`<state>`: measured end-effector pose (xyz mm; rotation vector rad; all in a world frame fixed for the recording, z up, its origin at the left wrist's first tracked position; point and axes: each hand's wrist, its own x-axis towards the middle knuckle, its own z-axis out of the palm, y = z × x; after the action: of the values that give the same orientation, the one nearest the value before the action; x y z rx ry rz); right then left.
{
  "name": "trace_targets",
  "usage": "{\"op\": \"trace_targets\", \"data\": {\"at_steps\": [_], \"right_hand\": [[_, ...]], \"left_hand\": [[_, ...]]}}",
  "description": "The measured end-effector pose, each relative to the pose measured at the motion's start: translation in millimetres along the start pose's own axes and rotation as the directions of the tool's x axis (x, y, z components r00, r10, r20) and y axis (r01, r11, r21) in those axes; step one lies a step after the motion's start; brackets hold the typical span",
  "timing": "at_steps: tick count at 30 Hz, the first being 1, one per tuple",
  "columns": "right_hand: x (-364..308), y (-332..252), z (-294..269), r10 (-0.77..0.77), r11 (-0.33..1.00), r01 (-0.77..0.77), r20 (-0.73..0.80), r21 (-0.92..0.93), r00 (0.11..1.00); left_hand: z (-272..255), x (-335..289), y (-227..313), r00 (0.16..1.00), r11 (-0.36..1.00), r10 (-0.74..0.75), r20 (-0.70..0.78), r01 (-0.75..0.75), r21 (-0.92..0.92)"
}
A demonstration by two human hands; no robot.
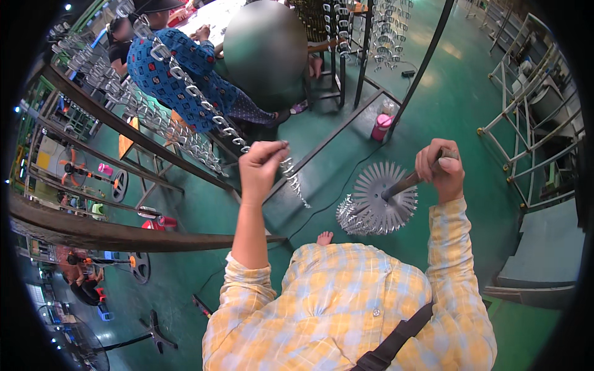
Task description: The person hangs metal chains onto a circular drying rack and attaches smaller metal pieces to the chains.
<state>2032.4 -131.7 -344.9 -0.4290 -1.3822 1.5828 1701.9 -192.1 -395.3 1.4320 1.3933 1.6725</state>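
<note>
Head: pink bottle (381, 127) beyond hands (440, 170).

Yellow plaid shirt (346, 303), dark strap (396, 343)

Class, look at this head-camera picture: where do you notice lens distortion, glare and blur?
Head view: the fisheye lens bends the dark rusty steel bar near the rim; overhead light glares on the glossy green floor; a grey blurred oval masks a co-worker; the left hand and the round spiked metal disc stay sharp.
</note>
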Motion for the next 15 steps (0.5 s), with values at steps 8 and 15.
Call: {"op": "trace_targets", "data": {"at_steps": [8,15], "right_hand": [[2.9,2.0,-0.3,-0.025,1.000,0.025,0.056,-0.002,0.998],[1.7,3.5,-3.9,0.006,0.999,-0.011,0.099,0.045,0.995]], "left_hand": [[50.8,-49.3,-92.8,0.970,0.978,-0.016,0.242,-0.035,0.204],[79.4,-71.1,-136.0,0.901,0.947,-0.053,0.431,-0.092,0.307]]}}
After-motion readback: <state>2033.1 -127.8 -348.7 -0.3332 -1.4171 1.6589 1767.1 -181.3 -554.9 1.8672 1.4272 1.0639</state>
